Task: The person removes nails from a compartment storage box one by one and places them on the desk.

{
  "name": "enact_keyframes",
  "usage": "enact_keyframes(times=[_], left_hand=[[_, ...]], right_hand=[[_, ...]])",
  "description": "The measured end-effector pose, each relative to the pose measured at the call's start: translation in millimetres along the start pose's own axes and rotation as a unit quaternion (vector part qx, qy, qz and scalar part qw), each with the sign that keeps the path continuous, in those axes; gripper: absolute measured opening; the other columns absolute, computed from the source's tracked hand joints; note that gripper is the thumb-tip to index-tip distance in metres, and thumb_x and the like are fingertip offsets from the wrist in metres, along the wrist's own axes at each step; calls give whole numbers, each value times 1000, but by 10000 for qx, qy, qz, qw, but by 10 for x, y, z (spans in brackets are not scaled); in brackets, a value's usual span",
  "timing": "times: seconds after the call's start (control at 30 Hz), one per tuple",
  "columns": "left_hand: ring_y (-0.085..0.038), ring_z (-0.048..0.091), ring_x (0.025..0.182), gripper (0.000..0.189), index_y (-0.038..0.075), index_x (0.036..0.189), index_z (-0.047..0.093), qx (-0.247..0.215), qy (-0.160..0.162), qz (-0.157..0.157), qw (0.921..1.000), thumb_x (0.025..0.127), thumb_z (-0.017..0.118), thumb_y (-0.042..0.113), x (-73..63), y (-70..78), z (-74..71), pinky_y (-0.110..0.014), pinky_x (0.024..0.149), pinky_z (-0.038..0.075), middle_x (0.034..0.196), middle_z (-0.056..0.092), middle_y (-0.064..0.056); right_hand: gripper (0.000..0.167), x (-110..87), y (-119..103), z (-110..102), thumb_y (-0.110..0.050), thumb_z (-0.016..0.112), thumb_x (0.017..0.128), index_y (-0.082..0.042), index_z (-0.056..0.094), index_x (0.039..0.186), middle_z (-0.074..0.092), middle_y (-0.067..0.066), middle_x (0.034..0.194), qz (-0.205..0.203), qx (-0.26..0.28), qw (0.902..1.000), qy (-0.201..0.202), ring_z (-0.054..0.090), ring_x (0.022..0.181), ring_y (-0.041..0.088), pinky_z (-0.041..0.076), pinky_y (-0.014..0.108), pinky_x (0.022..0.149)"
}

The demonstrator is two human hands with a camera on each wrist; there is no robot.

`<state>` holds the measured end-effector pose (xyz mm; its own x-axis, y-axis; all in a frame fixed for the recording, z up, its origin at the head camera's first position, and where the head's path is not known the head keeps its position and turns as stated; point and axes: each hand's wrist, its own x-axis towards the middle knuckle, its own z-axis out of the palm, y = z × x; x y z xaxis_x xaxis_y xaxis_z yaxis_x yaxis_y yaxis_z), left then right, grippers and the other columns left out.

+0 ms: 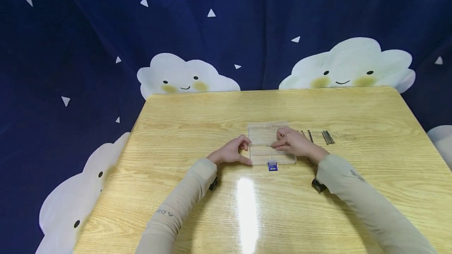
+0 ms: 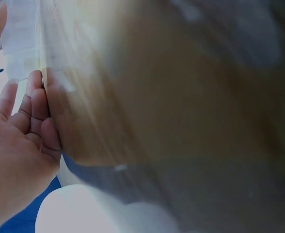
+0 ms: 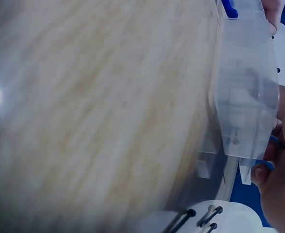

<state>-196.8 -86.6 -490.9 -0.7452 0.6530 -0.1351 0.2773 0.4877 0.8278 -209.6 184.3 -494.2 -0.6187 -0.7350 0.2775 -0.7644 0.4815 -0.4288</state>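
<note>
A clear plastic box (image 1: 259,153) lies on the table with its lid (image 1: 259,131) folded back, and a blue latch (image 1: 272,166) hangs at its front. My left hand (image 1: 234,150) holds the box's left end, thumb at the front corner and fingers near the hinge. Above the box, my right hand (image 1: 292,141) pinches a small thin dark screw (image 1: 268,146) between thumb and fingertips. The box (image 3: 244,92) partly covers those fingertips in the right wrist view. In the left wrist view, the left hand (image 2: 23,126) has its fingers beside the box wall.
Several dark screws (image 1: 328,137) lie side by side to the right of the box. Closer to the right hand lie another screw (image 1: 310,136) and a few partly hidden ones. The wooden table (image 1: 169,128) ends at a dark blue curtain (image 1: 247,30) with cloud shapes.
</note>
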Motion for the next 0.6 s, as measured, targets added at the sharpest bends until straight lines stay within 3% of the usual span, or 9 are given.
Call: enact_keyframes(times=[0.17,0.3,0.47,0.6], left_hand=[[-17,44,82,58,0,114,45,-15,5,-29,10000,68,80,11,-5,3,-6,-24,77,36,91,49,-9],[-18,44,83,58,0,113,45,-35,24,-33,10000,68,80,10,-9,4,-12,-25,78,37,91,49,-10],[-17,45,83,58,0,114,45,-26,10,-80,10000,68,80,10,-5,5,-9,-24,77,36,91,50,-9],[-17,44,82,58,1,114,45,-1,-25,-103,9999,69,80,11,-4,22,-8,-23,76,36,90,49,-6]], right_hand=[[17,47,-4,-9,-13,72,77,-10,74,94,29,-8,73,-147,-332,9988,-321,28,71,12,24,27,64],[17,80,-3,2,-14,72,76,-10,74,93,30,-7,72,-133,-303,9987,-383,27,71,11,24,27,64],[14,118,5,41,-14,74,74,-14,75,88,30,-7,70,-150,284,9995,-77,27,69,11,24,29,62],[6,138,49,118,-19,74,75,-19,76,81,30,-6,71,-289,955,9945,321,27,71,12,21,30,63]])
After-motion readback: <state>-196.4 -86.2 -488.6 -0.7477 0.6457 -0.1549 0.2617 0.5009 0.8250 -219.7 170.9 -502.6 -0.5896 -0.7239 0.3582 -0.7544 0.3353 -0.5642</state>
